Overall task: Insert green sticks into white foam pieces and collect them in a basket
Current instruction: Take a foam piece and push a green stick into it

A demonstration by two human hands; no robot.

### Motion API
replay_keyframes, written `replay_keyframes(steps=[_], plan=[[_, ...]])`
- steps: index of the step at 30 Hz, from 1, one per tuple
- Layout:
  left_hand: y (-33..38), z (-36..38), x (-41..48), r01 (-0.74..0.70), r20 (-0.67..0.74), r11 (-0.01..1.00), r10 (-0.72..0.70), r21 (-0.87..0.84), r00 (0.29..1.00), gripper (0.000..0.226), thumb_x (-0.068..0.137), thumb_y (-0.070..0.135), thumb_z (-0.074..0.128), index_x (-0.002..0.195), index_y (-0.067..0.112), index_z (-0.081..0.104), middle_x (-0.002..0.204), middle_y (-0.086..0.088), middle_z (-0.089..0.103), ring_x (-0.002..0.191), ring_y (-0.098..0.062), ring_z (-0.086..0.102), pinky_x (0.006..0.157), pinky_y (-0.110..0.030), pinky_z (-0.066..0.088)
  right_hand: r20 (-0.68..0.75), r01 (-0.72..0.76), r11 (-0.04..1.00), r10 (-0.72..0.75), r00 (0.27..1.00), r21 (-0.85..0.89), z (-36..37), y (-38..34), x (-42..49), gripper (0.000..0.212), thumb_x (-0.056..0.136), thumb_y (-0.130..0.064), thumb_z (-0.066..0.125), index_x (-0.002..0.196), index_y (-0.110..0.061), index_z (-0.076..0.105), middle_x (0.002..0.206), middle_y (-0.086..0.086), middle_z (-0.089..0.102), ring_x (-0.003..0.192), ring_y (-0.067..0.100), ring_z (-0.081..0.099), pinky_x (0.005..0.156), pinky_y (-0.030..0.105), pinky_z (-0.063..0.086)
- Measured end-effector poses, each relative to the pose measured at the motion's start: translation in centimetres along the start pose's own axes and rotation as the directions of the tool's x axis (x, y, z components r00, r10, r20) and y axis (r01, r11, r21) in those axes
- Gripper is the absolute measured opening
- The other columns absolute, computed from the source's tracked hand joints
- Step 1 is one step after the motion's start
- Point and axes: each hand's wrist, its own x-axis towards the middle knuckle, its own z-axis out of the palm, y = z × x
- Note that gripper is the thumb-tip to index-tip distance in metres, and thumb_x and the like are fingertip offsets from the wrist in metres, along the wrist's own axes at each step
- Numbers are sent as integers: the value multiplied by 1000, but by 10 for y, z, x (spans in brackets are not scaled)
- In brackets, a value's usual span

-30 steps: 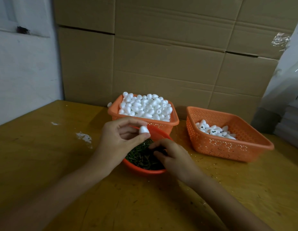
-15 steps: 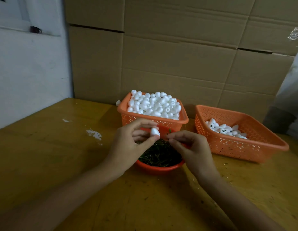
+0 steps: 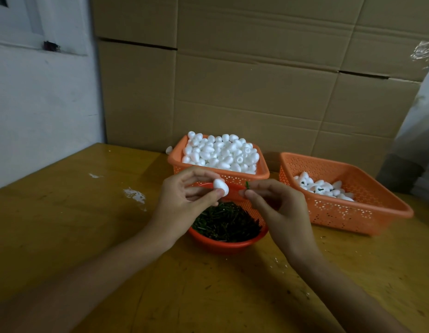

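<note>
Over the round orange plastic bowl of green sticks [image 3: 223, 246], the left hand [image 3: 184, 200] pinches a white egg-shaped foam piece [image 3: 221, 186]. The right hand [image 3: 278, 207], at its 3 o'clock, pinches a short green stick [image 3: 247, 185]. Best to line the stick up squarely and push gently. The orange perforated plastic basket [image 3: 347, 217] for collecting sits at 2 o'clock.

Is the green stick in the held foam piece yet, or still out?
Out. The left hand pinches the foam piece; the right hand pinches the green stick, a gap between them.
</note>
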Motion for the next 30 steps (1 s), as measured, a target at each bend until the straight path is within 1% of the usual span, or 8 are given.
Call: replay_keyframes(steps=[3,6,10,14,16,20,27,30], plan=[[2,-1,1,3,13,999,-3,-43,1000,27,81,16,87,105,18,75,114,-2,79,91,-28,80,75,-32,64,57,18,997,-22,998,73,5,-3,-5,16,97,-18,70,112,-15,71,98,-1,81,91,17,78,76,34,64],[3,-1,3,4,30,995,-1,-96,1000,27,78,15,87,101,14,72,115,-6,78,97,-29,79,78,-32,64,84,24,998,-29,996,59,12,-2,-12,10,102,-14,65,112,-15,68,96,1,79,84,21,76,72,36,63],[2,-2,4,-12,64,995,19,-102,998,24,83,0,84,98,10,69,114,-8,78,108,-27,76,84,-33,64,41,63,998,-62,997,-31,20,1,-21,9,104,-18,63,112,-19,65,95,-5,76,80,19,74,73,43,62],[3,-3,4,-16,71,996,22,-93,997,25,83,-2,84,99,9,69,114,-8,79,109,-26,76,85,-32,63,-9,141,979,-144,990,-144,28,3,-27,7,103,-19,64,111,-20,64,91,-12,74,79,13,73,72,35,58],[3,-3,4,-18,67,996,23,-82,997,26,82,-3,84,99,10,70,114,-6,79,109,-24,76,85,-29,62,-16,147,977,-152,988,-155,29,3,-27,7,103,-19,64,110,-19,65,90,-12,74,79,12,72,71,34,57],[3,-2,4,-28,72,997,34,-71,997,27,77,-3,87,97,11,75,113,-5,80,108,-23,77,87,-27,61,-20,152,974,-158,987,-169,28,3,-26,5,103,-17,66,108,-19,65,88,-10,74,77,13,72,70,37,57],[2,-3,3,-47,78,997,51,-55,996,27,72,2,90,93,14,80,112,-4,81,107,-23,77,89,-28,61,-29,137,976,-143,989,-169,29,5,-27,7,102,-16,66,109,-19,66,88,-10,74,78,12,73,71,39,57],[2,-2,3,-58,82,997,62,-56,995,27,72,-2,90,94,12,80,111,-5,81,107,-24,77,89,-28,61,-29,133,976,-140,990,-170,28,5,-27,7,102,-17,66,108,-20,66,89,-10,74,79,12,73,72,41,58]])
